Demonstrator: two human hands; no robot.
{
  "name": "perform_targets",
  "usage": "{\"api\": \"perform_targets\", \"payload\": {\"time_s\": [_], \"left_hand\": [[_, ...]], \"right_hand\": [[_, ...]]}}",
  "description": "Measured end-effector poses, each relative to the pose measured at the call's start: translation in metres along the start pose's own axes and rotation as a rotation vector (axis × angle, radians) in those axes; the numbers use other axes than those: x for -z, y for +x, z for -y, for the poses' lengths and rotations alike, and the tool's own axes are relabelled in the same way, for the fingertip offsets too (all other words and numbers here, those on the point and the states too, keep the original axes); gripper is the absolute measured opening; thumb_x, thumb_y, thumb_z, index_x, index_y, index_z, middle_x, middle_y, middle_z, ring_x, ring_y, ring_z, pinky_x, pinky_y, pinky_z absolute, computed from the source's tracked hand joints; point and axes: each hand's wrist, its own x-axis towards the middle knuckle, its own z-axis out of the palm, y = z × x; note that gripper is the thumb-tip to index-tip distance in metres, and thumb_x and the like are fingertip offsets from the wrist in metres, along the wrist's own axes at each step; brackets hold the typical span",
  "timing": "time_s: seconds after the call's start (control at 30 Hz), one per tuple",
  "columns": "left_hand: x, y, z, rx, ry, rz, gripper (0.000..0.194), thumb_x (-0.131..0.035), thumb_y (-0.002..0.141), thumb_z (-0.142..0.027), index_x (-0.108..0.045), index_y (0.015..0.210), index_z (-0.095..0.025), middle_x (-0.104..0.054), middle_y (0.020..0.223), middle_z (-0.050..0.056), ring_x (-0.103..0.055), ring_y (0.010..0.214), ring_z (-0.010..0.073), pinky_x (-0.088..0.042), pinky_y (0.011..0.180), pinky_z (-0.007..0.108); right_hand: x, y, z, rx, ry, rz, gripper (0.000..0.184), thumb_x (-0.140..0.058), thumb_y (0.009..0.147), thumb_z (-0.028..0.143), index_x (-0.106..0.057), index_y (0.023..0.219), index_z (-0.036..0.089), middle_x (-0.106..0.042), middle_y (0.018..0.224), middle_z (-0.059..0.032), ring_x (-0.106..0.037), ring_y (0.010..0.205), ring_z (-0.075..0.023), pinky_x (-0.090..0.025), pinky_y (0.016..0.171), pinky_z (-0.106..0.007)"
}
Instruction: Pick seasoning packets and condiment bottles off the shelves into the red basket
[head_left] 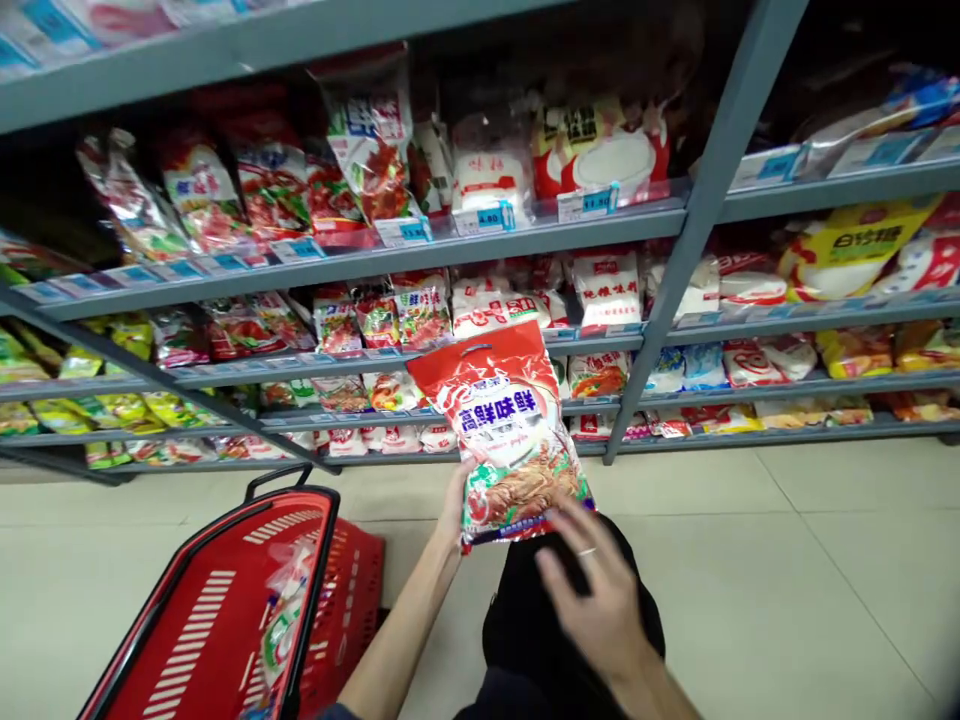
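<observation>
The red and white bag (517, 430) is up in the air, in front of the low shelves (420, 248) and over the person's dark clothes (517, 620). It could slip and drop on the floor (720, 580). That might happen because the left hand (452, 500) holds it by just one side, down low, and the shiny wrap looks slick. The bag looks full, so its top could tip over if the left hand lets it tilt. If the right hand (600, 600) bumps the low corner, the bag could turn in the left hand's grip. If the bag swings out to the front, it could knock the packs on the shelves.

The left arm comes up from below and leans a bit to the right. The left hand grips the bag's lower left edge, with the thumb on the front; the other fingers are mostly hidden behind. The right arm comes from the bottom right and leans to the left. The right hand is open and a bit blurry, its fingers spread near the bag's lower right corner. One cannot tell if the fingertips touch it. A red basket (367, 560) sits on the floor to the left.
</observation>
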Motion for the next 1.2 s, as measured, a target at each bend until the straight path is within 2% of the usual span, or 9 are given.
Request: {"api": "perform_targets", "payload": {"time_s": [0.07, 0.17, 0.23, 0.33, 0.53, 0.63, 0.73, 0.97, 1.2], "left_hand": [[-0.013, 0.011, -0.003, 0.018, -0.184, -0.011, 0.054, -0.066, 0.079, -0.055, -0.068, 0.119, -0.019, -0.079, 0.109, 0.009, -0.071, 0.115, 0.0342, -0.05, 0.11, 0.05], [-0.037, 0.02, -0.01, 0.051, -0.361, -0.014, 0.055, -0.064, 0.082, -0.047, -0.065, 0.127, -0.016, -0.079, 0.111, 0.009, -0.072, 0.114, 0.0333, -0.048, 0.112, 0.051], [-0.051, 0.017, -0.018, 0.125, -0.4, -0.027, 0.054, -0.063, 0.082, -0.042, -0.065, 0.127, -0.013, -0.079, 0.109, 0.011, -0.072, 0.112, 0.0336, -0.048, 0.111, 0.051], [-0.073, -0.002, -0.037, 0.258, -0.405, -0.072, 0.053, -0.061, 0.082, -0.039, -0.065, 0.125, -0.009, -0.08, 0.106, 0.013, -0.073, 0.109, 0.0344, -0.049, 0.109, 0.051], [-0.132, -0.08, -0.127, 0.349, -0.29, -0.01, 0.053, -0.061, 0.087, -0.052, -0.071, 0.118, -0.009, -0.08, 0.104, 0.014, -0.073, 0.108, 0.0333, -0.049, 0.108, 0.047], [-0.155, -0.13, -0.185, 0.271, -0.096, 0.096, 0.058, -0.062, 0.089, -0.062, -0.072, 0.119, -0.013, -0.079, 0.108, 0.014, -0.073, 0.107, 0.0317, -0.048, 0.108, 0.046], [-0.165, -0.183, -0.233, 0.131, 0.114, 0.064, 0.065, -0.061, 0.086, -0.07, -0.074, 0.115, -0.013, -0.079, 0.107, 0.014, -0.073, 0.101, 0.0306, -0.049, 0.104, 0.044], [-0.161, -0.295, -0.292, -0.015, 0.438, -0.271, 0.075, -0.036, 0.092, -0.078, -0.072, 0.09, -0.013, -0.075, 0.088, 0.009, -0.065, 0.085, 0.0244, -0.048, 0.084, 0.034], [-0.126, -0.391, -0.321, -0.059, 0.375, -0.298, 0.068, -0.036, 0.094, -0.075, -0.058, 0.072, -0.015, -0.055, 0.062, -0.001, -0.043, 0.06, 0.0124, -0.032, 0.059, 0.025]], "right_hand": [[0.032, 0.034, -0.028, -0.184, 0.159, -0.143, 0.052, -0.069, 0.094, 0.033, -0.056, 0.144, 0.035, -0.056, 0.15, -0.0072, -0.056, 0.137, -0.03, -0.044, 0.118, -0.052], [0.061, 0.086, -0.05, -0.463, 0.573, 0.132, 0.061, -0.064, 0.094, 0.055, -0.051, 0.149, 0.03, -0.054, 0.152, -0.0109, -0.055, 0.138, -0.0316, -0.046, 0.116, -0.052], [0.067, 0.109, -0.045, -0.592, 0.743, 0.298, 0.066, -0.063, 0.092, 0.061, -0.051, 0.148, 0.028, -0.058, 0.149, -0.0106, -0.056, 0.137, -0.0312, -0.046, 0.116, -0.05], [0.072, 0.126, -0.014, -0.78, 0.768, 0.222, 0.073, -0.075, 0.085, 0.057, -0.053, 0.147, 0.027, -0.065, 0.141, -0.0101, -0.062, 0.13, -0.0315, -0.051, 0.11, -0.046], [0.1, 0.133, 0.095, -1.039, 0.665, 0.001, 0.086, -0.089, 0.067, 0.055, -0.058, 0.141, 0.023, -0.074, 0.124, -0.012, -0.073, 0.104, -0.0328, -0.064, 0.084, -0.04], [0.121, 0.142, 0.169, -1.12, 0.531, -0.067, 0.086, -0.085, 0.067, 0.062, -0.058, 0.138, 0.022, -0.078, 0.113, -0.0097, -0.075, 0.096, -0.032, -0.064, 0.076, -0.038], [0.143, 0.159, 0.251, -1.085, 0.298, -0.048, 0.082, -0.086, 0.063, 0.063, -0.063, 0.128, 0.018, -0.078, 0.106, -0.0093, -0.074, 0.097, -0.0322, -0.062, 0.079, -0.037], [0.16, 0.183, 0.408, -0.952, 0.096, 0.085, 0.068, -0.084, 0.065, 0.062, -0.066, 0.113, 0.017, -0.077, 0.105, -0.0085, -0.072, 0.098, -0.03, -0.06, 0.085, -0.037], [0.151, 0.138, 0.471, -1.038, 0.335, 0.166, 0.067, -0.083, 0.072, 0.058, -0.063, 0.124, 0.022, -0.076, 0.118, -0.0093, -0.072, 0.103, -0.0291, -0.061, 0.087, -0.039]]}}
